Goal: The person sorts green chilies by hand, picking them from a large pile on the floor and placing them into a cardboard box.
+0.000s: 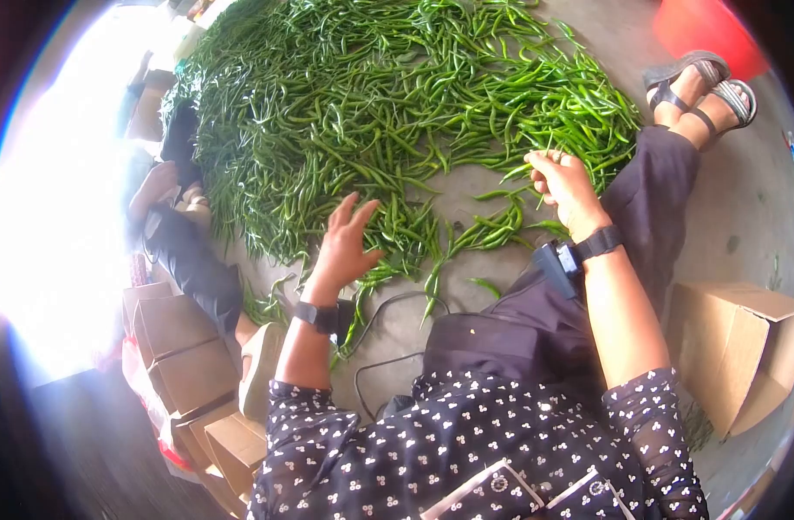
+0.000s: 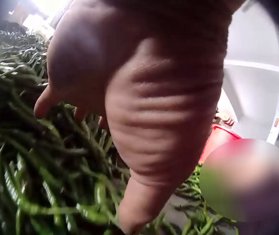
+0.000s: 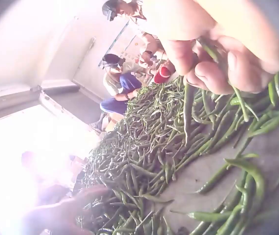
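Observation:
A wide heap of green chili peppers (image 1: 354,113) covers the floor in front of the person. The right hand (image 1: 566,186) is raised over the heap's near right side, fingers curled round a few chili peppers; in the right wrist view one chili pepper (image 3: 188,115) hangs down from between the fingers. Over the near edge of the heap is the left hand (image 1: 338,251), its fingers loosely spread and its thumb held apart. Nothing shows in the left palm (image 2: 154,98) in the left wrist view. Several loose chili peppers (image 1: 492,230) lie on the floor between the two hands.
An open cardboard box (image 1: 718,355) stands at right, with more boxes (image 1: 185,347) at left. A red tub (image 1: 709,35) is at the far right. Other people sit round the heap, one in a dark cap (image 3: 112,60). A black cable (image 1: 360,373) runs near the lap.

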Demonstrator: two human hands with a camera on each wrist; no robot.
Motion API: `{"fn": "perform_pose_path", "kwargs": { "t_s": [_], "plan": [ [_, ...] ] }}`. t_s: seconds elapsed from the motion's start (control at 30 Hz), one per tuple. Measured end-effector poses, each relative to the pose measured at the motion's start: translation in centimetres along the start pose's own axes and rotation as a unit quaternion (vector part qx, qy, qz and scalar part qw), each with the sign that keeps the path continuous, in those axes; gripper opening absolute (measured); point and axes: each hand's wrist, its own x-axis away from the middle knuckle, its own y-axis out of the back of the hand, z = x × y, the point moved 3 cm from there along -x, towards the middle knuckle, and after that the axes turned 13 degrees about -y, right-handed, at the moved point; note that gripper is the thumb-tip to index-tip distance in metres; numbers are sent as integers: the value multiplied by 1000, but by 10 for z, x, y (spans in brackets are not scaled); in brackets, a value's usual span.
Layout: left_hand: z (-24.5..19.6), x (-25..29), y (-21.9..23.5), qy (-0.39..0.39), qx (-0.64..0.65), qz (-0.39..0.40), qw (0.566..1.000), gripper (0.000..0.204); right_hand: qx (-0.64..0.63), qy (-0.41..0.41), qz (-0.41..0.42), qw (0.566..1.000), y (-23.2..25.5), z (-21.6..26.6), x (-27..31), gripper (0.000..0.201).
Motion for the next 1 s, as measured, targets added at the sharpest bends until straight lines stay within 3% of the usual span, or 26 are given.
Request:
{"fn": "perform_pose_path", "kwargs": {
  "t_s": [0.07,0.1,0.17,0.2,0.27,0.3,0.37,0.43,0.47,0.5,0.53,0.57,0.63,0.77,0.83,0.87,1.0],
  "plan": [
    [32,22,-7,82,-2,-133,988,46,0,-6,1,1000,-2,1,0,13],
    [30,27,-3,109,-27,-197,974,22,-7,-3,12,1000,-3,1,0,12],
    [51,35,-18,192,9,-184,964,21,10,-10,13,1000,-4,2,2,12],
    [46,33,-18,193,9,-185,963,21,11,-9,15,1000,-4,2,3,12],
    [40,27,-27,299,-5,-67,952,28,41,0,13,999,-5,2,5,10],
    [42,25,-30,299,-4,-69,952,28,42,1,11,999,-6,4,9,10],
    [53,23,-42,359,35,-55,931,35,47,17,114,992,-15,9,16,14],
    [57,20,-46,350,66,-77,931,28,33,27,203,978,-24,15,27,38],
    [59,19,-53,340,295,-134,883,24,42,24,216,975,-26,14,28,40],
    [50,16,-53,312,507,-182,783,20,50,19,229,972,-27,12,28,42],
    [26,7,-42,280,597,-204,724,14,50,18,228,972,-28,10,27,42],
    [10,0,-37,280,599,-202,723,14,67,18,236,969,-29,10,26,41],
    [-19,-20,-34,214,744,-209,597,16,99,19,239,966,-30,10,24,34],
    [-65,-65,-36,148,799,-126,570,22,103,6,253,962,-29,9,28,21],
    [-86,-87,-42,92,810,-80,574,20,108,53,230,966,-26,10,23,21],
    [-94,-95,-43,73,814,-62,573,29,109,53,225,967,-23,9,22,21],
    [-121,-111,-32,45,806,-82,584,42,45,57,190,979,-19,17,24,23]
  ]
}}
